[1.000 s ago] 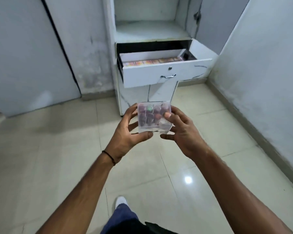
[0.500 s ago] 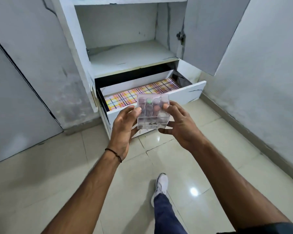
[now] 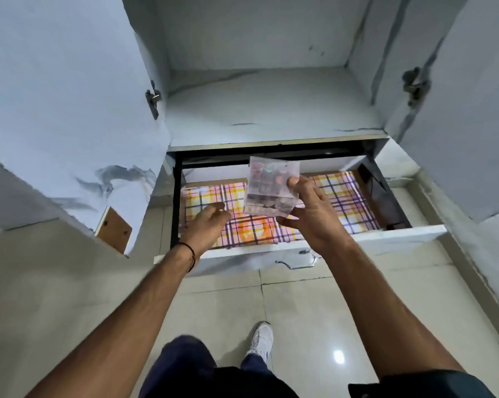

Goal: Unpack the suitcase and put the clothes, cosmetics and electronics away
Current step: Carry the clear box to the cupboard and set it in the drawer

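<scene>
Head view: now right at the open drawer [image 3: 386, 235], no longer steps away. Clear cosmetics box [image 3: 270, 191] pinched in right hand [image 3: 314, 216] above the plaid liner [image 3: 346, 196]; left hand [image 3: 206, 225] let go, loosely curled, empty. Only setting down left, probably.

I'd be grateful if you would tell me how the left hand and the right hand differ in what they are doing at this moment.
The right hand grips the clear plastic case, thumb under it and fingers on its side; the left hand holds nothing and does not touch the case. The right hand sits higher and further in; the left hand is lower, fingers loosely curled. Only the left wrist wears a dark band. Both hover over the open drawer.
</scene>
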Tool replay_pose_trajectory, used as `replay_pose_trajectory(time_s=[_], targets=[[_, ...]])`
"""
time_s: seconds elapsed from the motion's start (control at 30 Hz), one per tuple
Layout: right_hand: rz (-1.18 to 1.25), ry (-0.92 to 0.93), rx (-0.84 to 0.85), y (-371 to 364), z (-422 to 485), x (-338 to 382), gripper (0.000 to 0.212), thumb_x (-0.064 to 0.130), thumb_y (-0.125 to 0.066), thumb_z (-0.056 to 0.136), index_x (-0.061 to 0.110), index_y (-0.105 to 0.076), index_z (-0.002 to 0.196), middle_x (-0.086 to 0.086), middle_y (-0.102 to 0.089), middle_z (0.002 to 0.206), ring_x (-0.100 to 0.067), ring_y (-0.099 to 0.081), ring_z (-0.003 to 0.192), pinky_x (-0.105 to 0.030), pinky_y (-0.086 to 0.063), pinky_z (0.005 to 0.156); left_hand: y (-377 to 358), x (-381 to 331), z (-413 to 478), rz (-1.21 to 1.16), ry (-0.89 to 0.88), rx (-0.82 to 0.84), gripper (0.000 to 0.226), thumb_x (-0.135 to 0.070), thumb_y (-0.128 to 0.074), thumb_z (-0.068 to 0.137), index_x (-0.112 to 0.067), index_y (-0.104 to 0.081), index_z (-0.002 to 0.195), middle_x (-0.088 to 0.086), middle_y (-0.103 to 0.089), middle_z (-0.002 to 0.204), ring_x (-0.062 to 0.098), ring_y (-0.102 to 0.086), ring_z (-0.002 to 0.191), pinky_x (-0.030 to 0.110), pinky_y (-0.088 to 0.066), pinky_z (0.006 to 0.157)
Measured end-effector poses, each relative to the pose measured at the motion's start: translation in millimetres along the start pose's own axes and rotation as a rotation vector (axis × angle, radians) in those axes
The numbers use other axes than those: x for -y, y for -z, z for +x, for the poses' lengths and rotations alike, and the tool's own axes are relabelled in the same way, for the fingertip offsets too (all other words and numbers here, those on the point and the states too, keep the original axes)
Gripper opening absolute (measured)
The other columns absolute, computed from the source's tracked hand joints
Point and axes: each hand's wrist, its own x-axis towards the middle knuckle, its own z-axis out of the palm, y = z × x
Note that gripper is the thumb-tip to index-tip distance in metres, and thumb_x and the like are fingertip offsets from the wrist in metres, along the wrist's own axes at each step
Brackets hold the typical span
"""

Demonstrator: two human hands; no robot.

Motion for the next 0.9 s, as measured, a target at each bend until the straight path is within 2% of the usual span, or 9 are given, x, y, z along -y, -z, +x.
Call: replay_pose_trajectory(time_s=[0.1,0.17,0.23,0.3,0.37,0.5,0.67,0.9], targets=[[-0.007,-0.040,0.009,13.2,33.7,-0.4,0.030,0.032,-0.061,0.097,0.020,-0.064,0.125,-0.001,-0.072,0.108,-0.034,-0.070,0.099,-0.050,-0.054,0.084,-12.5,8.0,38.5,0.414,0.043,0.103,0.064,-0.048,-0.053,0.095,-0.024,-0.031,0.150,0.002,-0.038,0.151,0.025,-0.042,0.135,0.032,-0.036,0.103],[-0.018,-0.068,0.015,19.4,54.7,-2.0,0.027,0.030,-0.058,0.099,0.020,-0.065,0.123,-0.004,-0.072,0.109,-0.033,-0.070,0.097,-0.047,-0.053,0.081,-19.8,13.1,62.8,0.673,0.097,0.146,0.075,-0.051,-0.052,0.095,-0.026,-0.016,0.155,0.005,-0.007,0.164,0.033,-0.013,0.149,0.043,-0.024,0.116],[-0.040,-0.098,0.004,22.9,70.9,-3.5,0.029,0.031,-0.058,0.100,0.019,-0.064,0.126,-0.006,-0.072,0.114,-0.033,-0.071,0.099,-0.046,-0.055,0.080,-21.0,26.0,80.9,0.845,0.226,0.210,0.090,-0.066,-0.052,0.087,-0.034,-0.001,0.155,0.005,0.016,0.163,0.037,0.012,0.148,0.056,-0.007,0.119],[-0.066,-0.126,-0.009,25.1,86.9,-7.3,0.030,0.032,-0.059,0.099,0.021,-0.063,0.127,-0.006,-0.072,0.116,-0.034,-0.071,0.102,-0.046,-0.057,0.082,-19.0,43.9,94.3,0.939,0.334,0.284,0.104,-0.079,-0.049,0.078,-0.038,0.011,0.153,0.007,0.028,0.159,0.040,0.023,0.145,0.063,0.001,0.115],[-0.096,-0.147,-0.002,24.3,101.3,-11.5,0.031,0.035,-0.059,0.099,0.024,-0.063,0.127,-0.005,-0.072,0.117,-0.033,-0.071,0.105,-0.048,-0.056,0.086,-17.4,58.9,99.8,0.979,0.348,0.304,0.112,-0.083,-0.049,0.074,-0.039,0.020,0.150,0.007,0.039,0.153,0.042,0.031,0.141,0.065,0.005,0.113],[-0.150,-0.194,0.030,14.2,123.5,-19.3,0.034,0.038,-0.058,0.100,0.028,-0.061,0.132,-0.005,-0.071,0.120,-0.031,-0.070,0.106,-0.049,-0.057,0.088,-14.8,69.3,111.1,1.010,0.290,0.272,0.116,-0.085,-0.048,0.071,-0.040,0.028,0.147,0.007,0.049,0.147,0.043,0.040,0.134,0.067,0.010,0.110],[-0.181,-0.219,0.079,-4.7,144.4,-32.3,0.033,0.037,-0.056,0.101,0.029,-0.061,0.132,-0.003,-0.071,0.119,-0.030,-0.069,0.106,-0.037,-0.058,0.076,-8.6,79.8,123.3,1.032,0.255,0.274,0.126,-0.095,-0.045,0.058,-0.044,0.037,0.139,0.007,0.057,0.138,0.044,0.047,0.127,0.068,0.013,0.109],[-0.170,-0.278,0.097,-18.2,157.6,-52.3,0.036,0.040,-0.057,0.100,0.032,-0.060,0.134,-0.004,-0.072,0.118,-0.029,-0.070,0.105,-0.038,-0.057,0.078,2.5,76.9,133.4,1.100,0.195,0.301,0.125,-0.095,-0.046,0.055,-0.048,0.042,0.130,0.009,0.055,0.140,0.045,0.046,0.129,0.066,0.017,0.108]])
